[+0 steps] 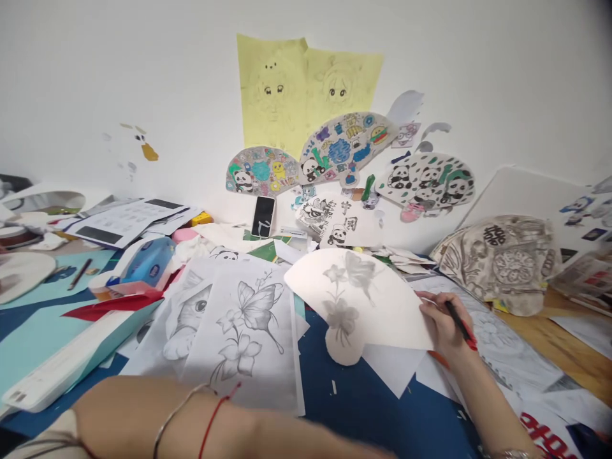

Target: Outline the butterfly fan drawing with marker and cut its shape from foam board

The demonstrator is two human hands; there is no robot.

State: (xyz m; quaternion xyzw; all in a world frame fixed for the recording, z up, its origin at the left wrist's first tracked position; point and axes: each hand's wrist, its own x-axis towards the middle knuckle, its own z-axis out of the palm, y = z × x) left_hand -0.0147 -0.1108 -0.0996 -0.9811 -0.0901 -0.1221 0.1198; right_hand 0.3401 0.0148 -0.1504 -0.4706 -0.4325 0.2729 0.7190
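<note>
My right hand (444, 322) is closed at the right edge of a white fan-shaped board (392, 306), its fingertips touching the rim. A black and red pen (459, 325) also sits in its fingers. Grey flowers and a butterfly are drawn on the board, which is raised and tilted over the blue table. Across the bottom stretches my left forearm (239, 424), wearing a silver bracelet and a red cord; its hand is out of view. Left of the board lies a sheet (248, 325) with a pencil drawing of a butterfly and flowers.
Decorated fan boards (349, 150) and yellow drawings (272, 115) stand against or hang on the wall. Before them is a phone (263, 217). A blue tissue pack (152, 261), a long white box (71, 357) and loose papers lie leftward. Another patterned fan (507, 268) stands right.
</note>
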